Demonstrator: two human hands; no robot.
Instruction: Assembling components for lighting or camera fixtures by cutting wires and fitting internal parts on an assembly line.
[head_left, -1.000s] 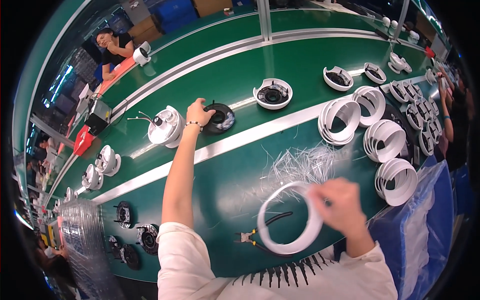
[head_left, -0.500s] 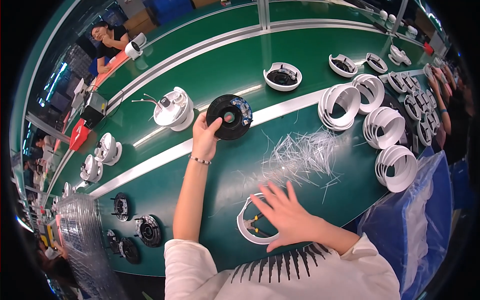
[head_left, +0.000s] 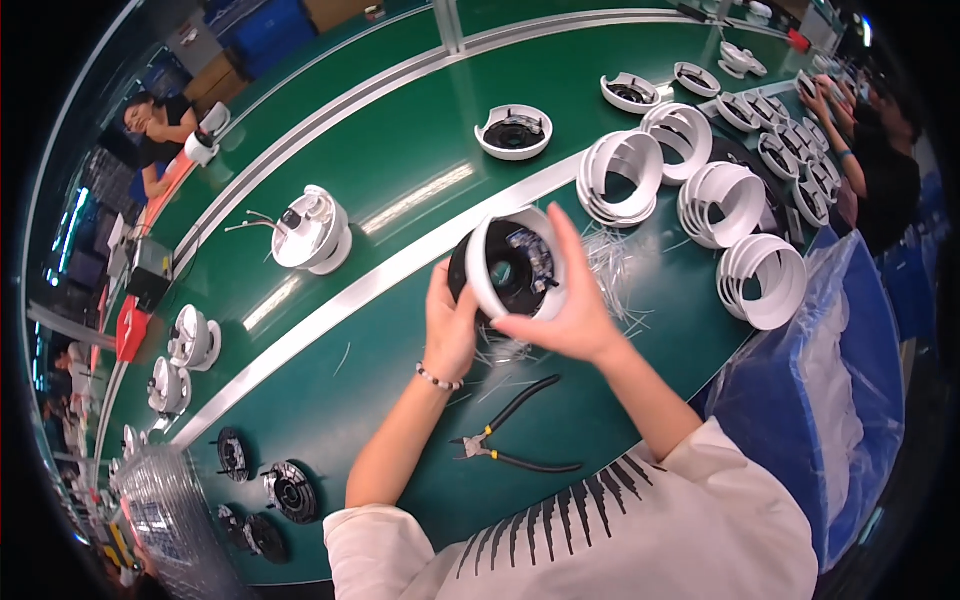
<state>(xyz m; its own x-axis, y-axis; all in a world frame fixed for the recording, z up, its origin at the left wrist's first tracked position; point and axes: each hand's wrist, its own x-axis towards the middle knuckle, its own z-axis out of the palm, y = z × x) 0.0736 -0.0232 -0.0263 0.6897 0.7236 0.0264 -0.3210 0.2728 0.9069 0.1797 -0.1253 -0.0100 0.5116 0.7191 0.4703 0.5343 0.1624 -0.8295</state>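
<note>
My left hand (head_left: 452,325) grips a round black base (head_left: 462,268) that carries a blue circuit board (head_left: 530,255). Around a white ring-shaped housing (head_left: 484,272) my right hand (head_left: 575,305) is closed, thumb below and fingers above. The ring is held right up against the black base, overlapping it, and the board shows through its opening. Whether the two parts are seated together cannot be made out. Below the hands lie cutting pliers (head_left: 510,440) with black and yellow handles, their jaws pointing left. White plastic strips (head_left: 615,265) are scattered behind my right hand.
Stacked white rings (head_left: 762,282) stand at the right, beside a blue bin lined with clear plastic (head_left: 850,390). Several black bases (head_left: 290,490) lie at the lower left. White domed units (head_left: 312,232) stand across the pale strip. Other people sit at the far left and right.
My right hand has lifted the white ring off the table and brought it to the black base in my left hand. The pliers, formerly inside the ring, now lie uncovered.
</note>
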